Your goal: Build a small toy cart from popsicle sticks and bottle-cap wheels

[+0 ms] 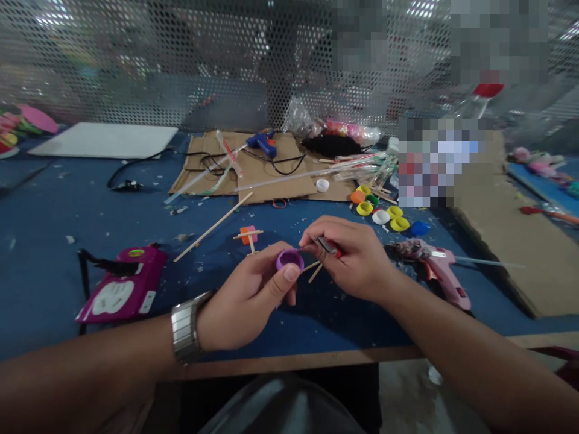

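My left hand (246,295) pinches a purple bottle cap (283,256) between thumb and fingers, its hollow side facing up toward me. Closed around a small tool with a grey and red body (325,245), my right hand (362,262) brings its thin dark tip to the cap's rim. Whether the tip goes into the cap I cannot tell, and the tool's exact kind is mostly covered by fingers. Behind my left hand lie orange and pink pieces (248,235) with short sticks across them. Two thin wooden sticks (315,272) show on the table under my hands.
A pink glue gun (446,271) lies at right, a blue one (262,144) on cardboard (280,181) at the back. Several coloured caps (399,224) sit right of centre. A long wooden stick (212,228) and a magenta pouch-like item (124,286) are at left. Perforated metal (203,54) rises behind.
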The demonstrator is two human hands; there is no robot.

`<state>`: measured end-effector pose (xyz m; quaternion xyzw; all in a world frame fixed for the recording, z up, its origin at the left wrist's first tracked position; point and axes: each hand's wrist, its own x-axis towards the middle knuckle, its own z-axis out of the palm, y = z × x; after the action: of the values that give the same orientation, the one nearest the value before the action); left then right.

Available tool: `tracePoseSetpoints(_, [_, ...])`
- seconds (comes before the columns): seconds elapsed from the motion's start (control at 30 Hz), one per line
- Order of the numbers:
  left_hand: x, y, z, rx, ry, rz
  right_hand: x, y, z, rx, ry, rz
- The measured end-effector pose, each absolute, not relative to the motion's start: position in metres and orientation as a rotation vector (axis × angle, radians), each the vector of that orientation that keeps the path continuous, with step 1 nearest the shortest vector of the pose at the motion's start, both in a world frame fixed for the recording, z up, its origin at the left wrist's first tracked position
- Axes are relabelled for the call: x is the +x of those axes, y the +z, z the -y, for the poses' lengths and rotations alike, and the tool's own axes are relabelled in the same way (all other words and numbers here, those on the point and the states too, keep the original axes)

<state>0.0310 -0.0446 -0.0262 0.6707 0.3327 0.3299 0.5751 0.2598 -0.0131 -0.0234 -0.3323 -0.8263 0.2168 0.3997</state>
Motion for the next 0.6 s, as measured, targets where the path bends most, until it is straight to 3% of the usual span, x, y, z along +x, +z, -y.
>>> tracePoseSetpoints(0.2, [0.0344,-0.032,0.0428,1.401,0.941,-0.757,0.2573,-0.0198,0.0169,-0.766,0.562,2.084])
tracePoseSetpoints(0.6, [0.0322,-0.033,0.0465,1.442,0.824,-0.738,0.2541,-0.0217,0.0196,-0.684,0.592,2.087])
